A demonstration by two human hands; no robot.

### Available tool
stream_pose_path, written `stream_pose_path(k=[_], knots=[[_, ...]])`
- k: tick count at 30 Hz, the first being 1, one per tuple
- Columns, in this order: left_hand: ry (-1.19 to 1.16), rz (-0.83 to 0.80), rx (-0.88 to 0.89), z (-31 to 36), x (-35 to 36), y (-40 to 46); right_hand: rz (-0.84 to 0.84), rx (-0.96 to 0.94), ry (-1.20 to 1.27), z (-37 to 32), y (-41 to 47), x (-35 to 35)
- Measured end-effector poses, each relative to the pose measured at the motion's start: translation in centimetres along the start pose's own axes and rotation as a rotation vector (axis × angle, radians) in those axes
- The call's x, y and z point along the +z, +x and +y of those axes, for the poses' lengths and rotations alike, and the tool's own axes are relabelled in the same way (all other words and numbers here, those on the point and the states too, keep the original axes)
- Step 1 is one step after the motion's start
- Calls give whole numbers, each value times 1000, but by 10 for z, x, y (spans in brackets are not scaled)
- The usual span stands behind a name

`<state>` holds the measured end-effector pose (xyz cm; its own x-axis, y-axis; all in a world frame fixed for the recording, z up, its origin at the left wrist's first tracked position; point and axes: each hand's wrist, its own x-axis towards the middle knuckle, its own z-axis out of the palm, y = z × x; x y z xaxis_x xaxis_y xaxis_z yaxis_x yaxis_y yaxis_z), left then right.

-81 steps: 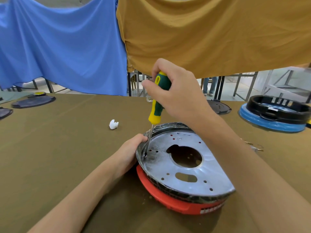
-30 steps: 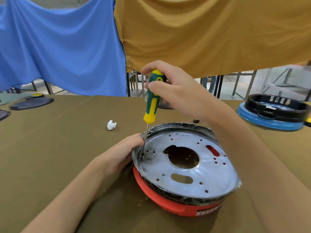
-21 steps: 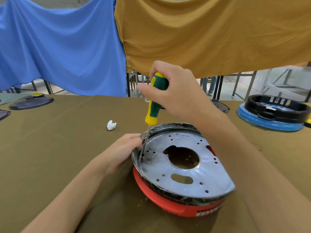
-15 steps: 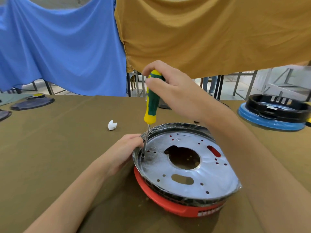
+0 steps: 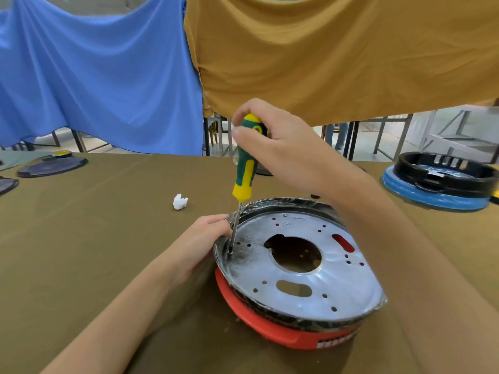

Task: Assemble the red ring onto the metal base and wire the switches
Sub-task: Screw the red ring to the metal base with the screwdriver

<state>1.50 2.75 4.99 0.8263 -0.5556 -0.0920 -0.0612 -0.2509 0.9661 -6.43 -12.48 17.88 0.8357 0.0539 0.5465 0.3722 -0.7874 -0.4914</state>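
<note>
two hands work on one round part near the middle of the table (image 5: 81,252). the metal base (image 5: 299,268) sits on top of the red ring (image 5: 272,330), and both lie flat on the brown cloth, close to the near edge. the right hand (image 5: 280,147) curls round the top of the screwdriver (image 5: 244,168) and holds it almost straight up. its thin tip rests in a small hole at the left rim of the base. the left hand (image 5: 199,244) is at that same rim, fingers bent over the edge just beside the tip. i cannot see how hard it grips.

lots of bare cloth lies to the left and near side. a small white bit (image 5: 179,202) lies alone, left and far from the base. a black and blue ring stack (image 5: 442,182) sits far right, well apart. dark flat lids (image 5: 51,166) lie at the far left edge.

the right arm crosses over the right side of the base and hides part of it. a blue sheet (image 5: 108,76) and a tan sheet (image 5: 337,55) hang behind the table and block most of the room. some small dark thing behind the right wrist is too hidden to name.
</note>
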Motion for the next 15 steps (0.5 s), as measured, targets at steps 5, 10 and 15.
stream_pose_path(k=[5,10,15], knots=[[-8,-18,26,-1,0,2,-117,-65,115,2,-2,-15],[-28,-31,22,-3,1,3,146,-9,-206,2,-1,0],[1,-28,36,-4,1,4,85,57,-110,9,0,0]])
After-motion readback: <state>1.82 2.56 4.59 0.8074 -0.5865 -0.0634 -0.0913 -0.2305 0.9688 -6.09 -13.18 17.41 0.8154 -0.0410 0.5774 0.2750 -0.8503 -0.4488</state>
